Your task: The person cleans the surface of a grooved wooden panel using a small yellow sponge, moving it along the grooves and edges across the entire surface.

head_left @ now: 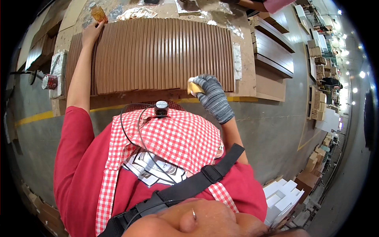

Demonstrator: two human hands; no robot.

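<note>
A long row of brown wooden slats (pixel 158 55) stands packed side by side on the work table in front of me. My left hand (pixel 91 34), bare, reaches to the far end of the row at its left side. Its fingers curl over a slat's end there, beside a dark gap between the slats. Just beyond the fingertips is a clear bottle (pixel 97 12) with amber contents. In a grey knit glove, my right hand (pixel 213 94) grips a yellow sponge-like block (pixel 195 87) at the near edge of the row, right of the middle.
A crumpled white cloth (pixel 137 13) lies behind the row. At left, a red can (pixel 49 81) stands by a whitish block (pixel 59 73). Dark brown panels (pixel 272 51) are stacked on the right. Another person's arm (pixel 252 4) reaches in at the far right.
</note>
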